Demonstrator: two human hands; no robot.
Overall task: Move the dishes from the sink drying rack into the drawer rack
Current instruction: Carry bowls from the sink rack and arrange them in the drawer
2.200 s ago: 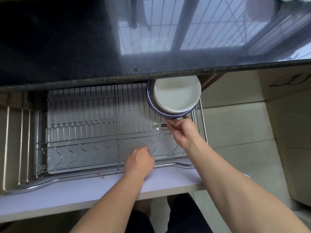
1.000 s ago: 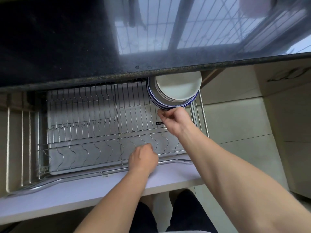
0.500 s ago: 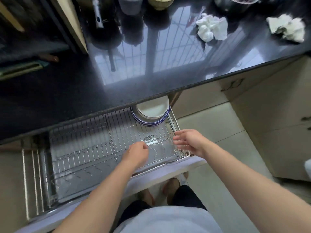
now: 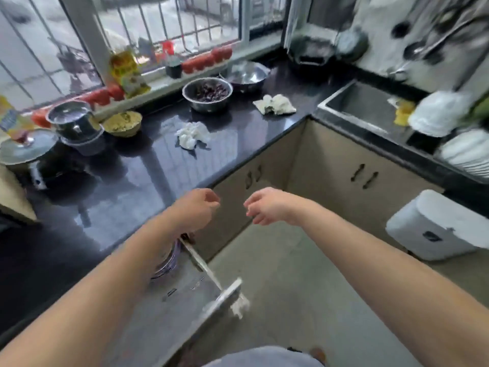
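left hand (image 4: 197, 207) empty | right hand (image 4: 267, 209) empty | drawer rack (image 4: 209, 274) blurred, arm-hidden

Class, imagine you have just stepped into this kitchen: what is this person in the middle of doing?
A person is moving dishes between racks. Both the left hand and the right hand are raised and hold nothing. Below the left forearm, blue-rimmed plates already sit in the open drawer rack. More white dishes wait at the far right beside the sink, so another trip looks likely.

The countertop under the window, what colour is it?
Glossy black countertop, reflecting the window bars; the head view, the only one, shows it.
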